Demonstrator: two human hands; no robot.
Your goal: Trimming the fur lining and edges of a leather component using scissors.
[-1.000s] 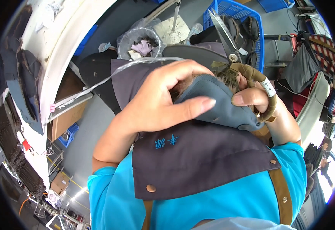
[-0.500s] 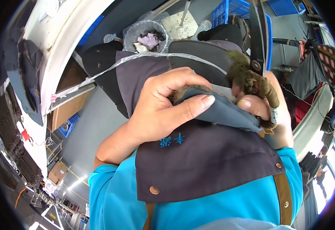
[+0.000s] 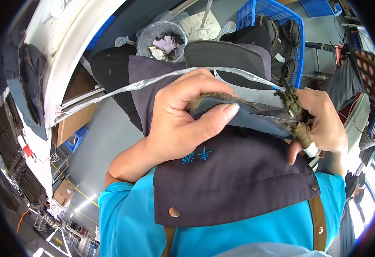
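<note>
The scissors (image 3: 277,116) have swung round since the frame half a second ago: their blades stood upright at the upper right then, and now they point leftward along the right half of a blue-grey piece (image 3: 249,123) with a furry lining. The right hand (image 3: 324,118) has turned with them and come off the piece, its thumb now hanging low.

The piece is just right of the centre of the frame, above the dark flap of an apron (image 3: 234,184). The left hand (image 3: 187,113) grasps its left end, thumb pressed on the smooth face and the other fingers behind the fur. The right fingers are curled about the scissors' handles, which are wrapped in olive cloth. How far the blades are parted, I cannot tell.

A clear plastic strip (image 3: 140,84) runs from the left across the lap and behind the left hand. At the top of the frame are a plastic-lined bin (image 3: 141,43) with a lilac scrap (image 3: 166,44) in it and, farther right, a blue basket (image 3: 300,47) of dark items (image 3: 269,31). At the upper left, dark and blue-grey cut pieces (image 3: 33,73) lie on a white worktop (image 3: 73,47).
</note>
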